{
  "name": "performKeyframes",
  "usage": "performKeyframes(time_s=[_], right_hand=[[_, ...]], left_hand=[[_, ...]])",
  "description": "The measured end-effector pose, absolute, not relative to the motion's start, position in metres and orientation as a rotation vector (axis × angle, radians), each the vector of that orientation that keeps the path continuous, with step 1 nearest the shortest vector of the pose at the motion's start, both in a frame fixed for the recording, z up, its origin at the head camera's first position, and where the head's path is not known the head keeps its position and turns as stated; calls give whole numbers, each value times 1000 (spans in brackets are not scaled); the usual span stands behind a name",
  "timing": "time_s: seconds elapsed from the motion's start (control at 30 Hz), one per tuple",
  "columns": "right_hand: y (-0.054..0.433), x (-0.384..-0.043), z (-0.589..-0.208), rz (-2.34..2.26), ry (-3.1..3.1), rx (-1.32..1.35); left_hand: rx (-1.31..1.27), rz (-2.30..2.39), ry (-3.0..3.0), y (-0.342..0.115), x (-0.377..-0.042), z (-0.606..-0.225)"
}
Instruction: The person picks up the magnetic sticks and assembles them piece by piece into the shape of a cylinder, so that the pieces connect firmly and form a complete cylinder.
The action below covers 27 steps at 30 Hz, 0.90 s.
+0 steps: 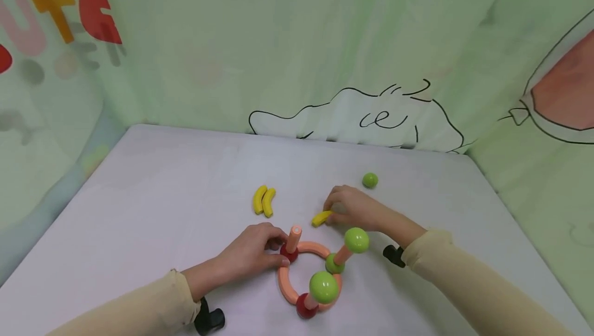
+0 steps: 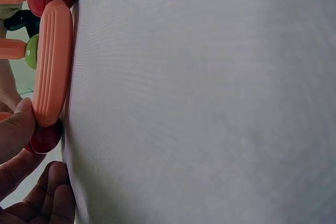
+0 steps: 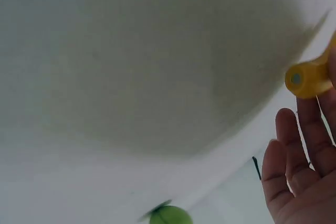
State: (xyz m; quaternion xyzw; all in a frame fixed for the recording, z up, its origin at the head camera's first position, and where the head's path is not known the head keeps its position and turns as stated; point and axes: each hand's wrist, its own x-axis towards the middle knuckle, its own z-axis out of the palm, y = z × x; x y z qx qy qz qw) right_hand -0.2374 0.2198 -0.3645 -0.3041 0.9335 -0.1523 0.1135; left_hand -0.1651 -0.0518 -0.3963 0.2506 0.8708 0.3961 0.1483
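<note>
A ring of orange curved pieces [image 1: 287, 287] lies on the table, joined by red and green balls. My left hand [image 1: 252, 253] pinches the red ball [image 1: 289, 253] at its far left, from which a bare orange stick [image 1: 294, 238] rises. In the left wrist view, the thumb presses beside that red ball [image 2: 46, 139] and the curved orange piece [image 2: 53, 66]. Two other sticks carry green balls [image 1: 323, 287] on top. Beyond the ring, my right hand [image 1: 355, 208] pinches a yellow curved piece [image 1: 320, 219], whose end shows a round hole in the right wrist view [image 3: 310, 80].
Two yellow curved pieces [image 1: 263, 202] lie side by side behind the ring. A loose green ball [image 1: 370, 180] sits farther back to the right. The white table [image 1: 162, 186] meets printed cloth walls [image 1: 278, 42] at the back and sides.
</note>
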Motion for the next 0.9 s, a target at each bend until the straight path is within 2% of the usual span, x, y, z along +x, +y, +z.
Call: performKeyframes(time_s=[0.2,0.5,0.7,0.9], right_hand=[[241,-217,-355,-731,2808,-585],[283,-165,-330,-1118,2693,-88],[305,-126,-329,-1293,2538,58],[307,-86,-336,-1482,2309,279]], left_hand=[[718,1129,2516,-52,-165,-399],[725,1134,2514,-52,-164,-397],[750,1136,2524,-54,-164,-399],[767,1120,2528,-53,-166,-400]])
